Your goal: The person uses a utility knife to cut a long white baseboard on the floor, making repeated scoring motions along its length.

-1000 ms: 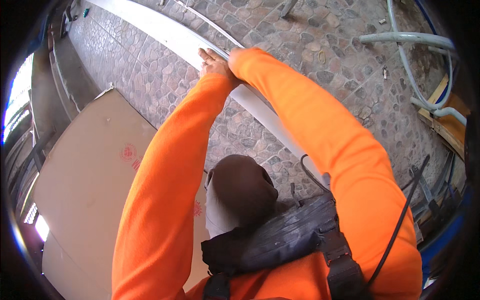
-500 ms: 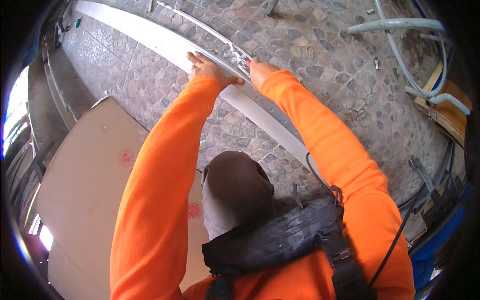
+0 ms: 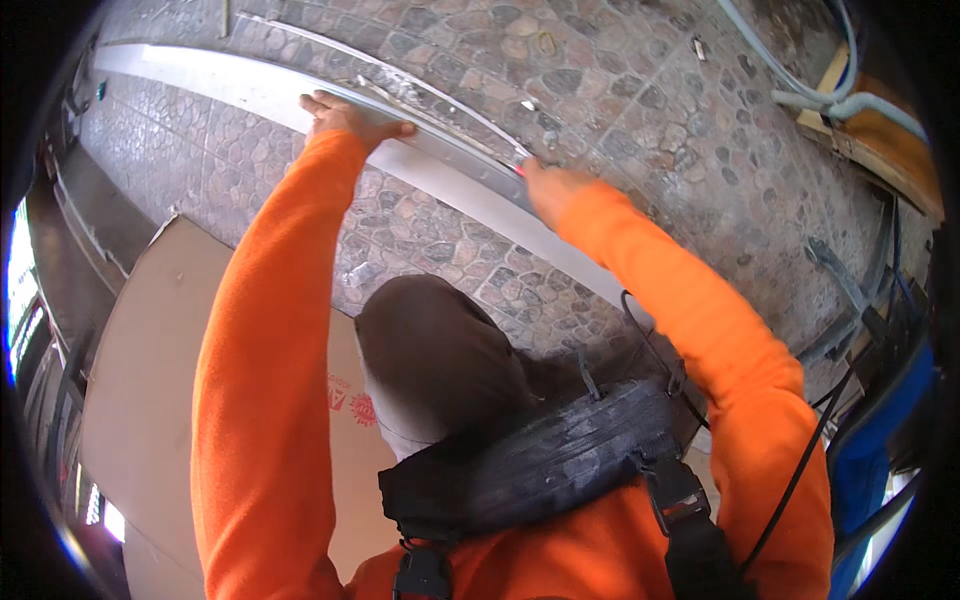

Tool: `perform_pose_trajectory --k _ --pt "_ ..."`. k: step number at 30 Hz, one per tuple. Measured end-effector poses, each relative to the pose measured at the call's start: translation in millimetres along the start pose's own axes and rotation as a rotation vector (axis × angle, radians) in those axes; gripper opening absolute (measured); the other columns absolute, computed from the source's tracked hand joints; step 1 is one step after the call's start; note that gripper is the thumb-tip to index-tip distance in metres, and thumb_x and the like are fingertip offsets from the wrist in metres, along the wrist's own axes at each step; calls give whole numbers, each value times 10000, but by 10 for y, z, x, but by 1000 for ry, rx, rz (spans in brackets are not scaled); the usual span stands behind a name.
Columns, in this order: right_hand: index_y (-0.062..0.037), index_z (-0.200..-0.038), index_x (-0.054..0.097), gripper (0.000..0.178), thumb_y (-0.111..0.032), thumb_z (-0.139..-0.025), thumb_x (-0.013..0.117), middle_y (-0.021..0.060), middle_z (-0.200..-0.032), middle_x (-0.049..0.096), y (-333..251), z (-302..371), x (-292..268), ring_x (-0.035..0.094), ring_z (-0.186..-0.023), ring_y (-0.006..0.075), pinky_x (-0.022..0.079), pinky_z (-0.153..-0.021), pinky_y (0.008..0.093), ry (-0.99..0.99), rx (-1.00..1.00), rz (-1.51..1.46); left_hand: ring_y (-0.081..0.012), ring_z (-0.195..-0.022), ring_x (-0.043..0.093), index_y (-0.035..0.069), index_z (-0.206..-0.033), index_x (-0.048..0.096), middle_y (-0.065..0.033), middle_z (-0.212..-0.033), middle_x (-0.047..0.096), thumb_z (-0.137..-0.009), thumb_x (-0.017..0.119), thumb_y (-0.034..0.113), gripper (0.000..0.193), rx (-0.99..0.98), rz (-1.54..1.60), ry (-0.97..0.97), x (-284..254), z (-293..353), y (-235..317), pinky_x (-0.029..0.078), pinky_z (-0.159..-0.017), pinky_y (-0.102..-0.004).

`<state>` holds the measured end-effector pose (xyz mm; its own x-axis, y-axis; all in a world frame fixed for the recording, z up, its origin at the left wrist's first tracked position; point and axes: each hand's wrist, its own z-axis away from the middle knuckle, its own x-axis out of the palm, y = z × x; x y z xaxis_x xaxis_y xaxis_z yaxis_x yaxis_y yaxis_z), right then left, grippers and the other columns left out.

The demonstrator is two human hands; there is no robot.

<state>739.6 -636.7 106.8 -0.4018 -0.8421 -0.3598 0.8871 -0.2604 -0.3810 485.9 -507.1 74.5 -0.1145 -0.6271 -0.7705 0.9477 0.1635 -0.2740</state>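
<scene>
A long white board (image 3: 490, 205) lies slanted across the floor, with a grey metal straightedge (image 3: 462, 150) along its far edge. My left hand (image 3: 345, 120) presses on the straightedge and board, thumb stretched out to the right and fingers spread. Farther right, my right hand (image 3: 557, 188) is closed around a small tool with a red part (image 3: 520, 170). Most of that tool is hidden in the fist, so its kind does not show. From beside its front, a thin white strip (image 3: 440, 98) runs up and left, apart from the straightedge, with white crumbs between them.
Stone-patterned tiles (image 3: 420, 235) cover the floor. A large brown cardboard sheet (image 3: 150, 370) lies at the left. Grey tubing (image 3: 870, 105) and a wooden piece (image 3: 870, 165) stand at the far right. Near my right arm hangs a black cord (image 3: 795, 480).
My right hand has moved right and nearer along the straightedge, farther from my left hand. The gap beside the thin strip now reaches farther right. The whole view has shifted too.
</scene>
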Motion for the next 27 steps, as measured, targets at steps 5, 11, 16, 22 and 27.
perform_pose_trajectory --k 5,11,16,22,27 --pt "27 -1200 399 329 -171 -941 355 318 -1034 618 679 391 433 611 -961 466 463 -823 534 2 80 -3 -486 -1410 -19 -201 -1379 -98 -418 -1461 -89 -482 800 715 1566 -14 -32 -83 225 -343 -105 123 -1173 -427" --pt "5 -1109 395 247 -50 -870 423 299 -899 642 1128 769 610 633 -859 466 482 -758 538 44 80 92 -457 -1398 106 -209 -1381 -64 -407 -1473 -39 -462 777 754 1574 -43 -72 -73 202 -154 151 208 -1144 -414" --pt "25 -1114 406 248 -59 -880 412 300 -906 639 681 509 486 632 -856 458 494 -752 522 157 -97 7 -475 -1413 12 -201 -1375 -109 -414 -1469 -30 -422 729 823 1631 -48 -146 -103 395 -399 -35 136 -1169 -424" --pt "35 -1152 424 273 -118 -932 370 271 -947 650 731 145 527 626 -912 441 493 -780 505 161 -20 -39 -460 -1417 76 -185 -1389 -95 -397 -1478 -39 -449 767 775 1597 -44 -75 -55 299 -317 21 173 -1165 -424" --pt "18 -1205 445 425 -313 -966 328 260 -1079 633 1634 1059 610 592 -1056 411 439 -891 504 -172 555 -305 -444 -1403 161 -173 -1408 -48 -369 -1496 -3 -473 764 763 1552 -46 -73 -32 260 -266 60 245 -1138 -424"
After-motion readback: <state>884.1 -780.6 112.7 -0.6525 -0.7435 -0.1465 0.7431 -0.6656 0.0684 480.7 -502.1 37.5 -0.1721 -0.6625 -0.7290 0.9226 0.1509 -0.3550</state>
